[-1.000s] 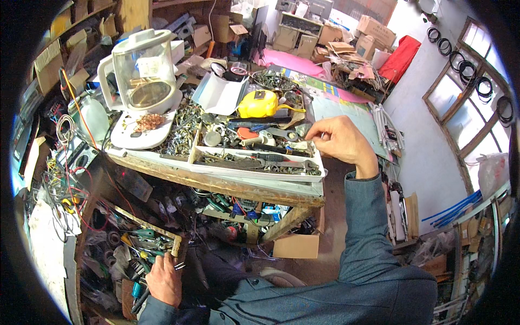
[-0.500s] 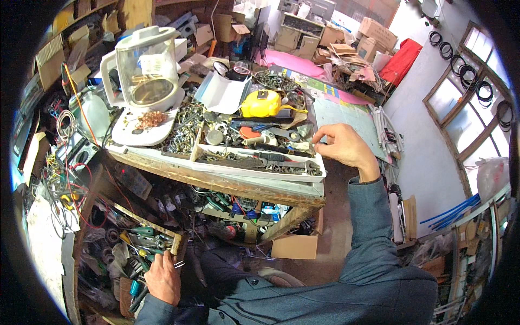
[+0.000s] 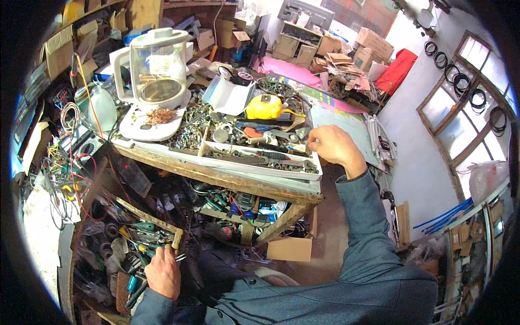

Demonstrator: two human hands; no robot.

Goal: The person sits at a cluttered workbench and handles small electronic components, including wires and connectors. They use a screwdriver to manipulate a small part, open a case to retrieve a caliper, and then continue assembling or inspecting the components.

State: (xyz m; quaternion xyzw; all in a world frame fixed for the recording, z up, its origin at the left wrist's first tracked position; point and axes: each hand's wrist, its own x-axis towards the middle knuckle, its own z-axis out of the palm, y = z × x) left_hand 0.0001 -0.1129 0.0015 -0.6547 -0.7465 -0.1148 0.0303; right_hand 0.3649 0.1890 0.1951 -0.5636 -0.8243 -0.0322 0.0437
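My left hand (image 3: 162, 274) is closed, low at the left, over an open drawer. Two thin metal prongs (image 3: 181, 258) stick out beside its fingers; I cannot tell what tool they belong to. Over the right end of a white divided tray (image 3: 260, 169), my right hand (image 3: 337, 146) has its fingers curled together, and whatever they may pinch is hidden. Near it in the tray lie a wrench (image 3: 303, 164), a screwdriver (image 3: 273, 155) and an orange round piece (image 3: 252, 132). A yellow tape measure (image 3: 264, 107) rests behind them.
A glass kettle (image 3: 158, 70) stands on a white base (image 3: 149, 129) holding a copper-coloured tangle. The wooden drawer (image 3: 146, 211) below is full of hand tools. A cardboard box (image 3: 290, 249) sits under the bench. Coiled black cables (image 3: 461, 85) hang on the right wall.
The view has tilted slightly. My right hand's fingers have drawn closer together and sit a little lower by the tray's end. My left hand stays at the drawer with the prongs.
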